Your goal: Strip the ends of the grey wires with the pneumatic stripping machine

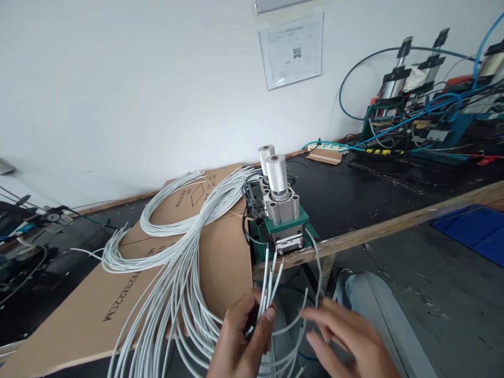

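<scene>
My left hand (pixel 246 331) is closed around several white cables (pixel 269 283), pinching them between thumb and fingers with their ends pointing up. Bits of coloured inner wire show at some of the tips. To the right, my right hand (pixel 346 336), a little blurred, has thumb and forefinger apart with nothing visible between them. Its fingertips are close to some loose cable ends (pixel 305 299). Just beyond both hands, a small pneumatic machine (pixel 281 205) with two silver knurled cylinders and a green plate stands at the table edge. A large bundle of white cables (pixel 189 247) spreads out at the left.
Flattened cardboard (pixel 224 257) lies under the cable bundle. The black table (pixel 334 205) has a wooden edge and carries a power strip (pixel 328 148) at the back. More machines (pixel 417 100) with blue air hoses stand at the right. A paper sheet (pixel 292 52) hangs on the wall.
</scene>
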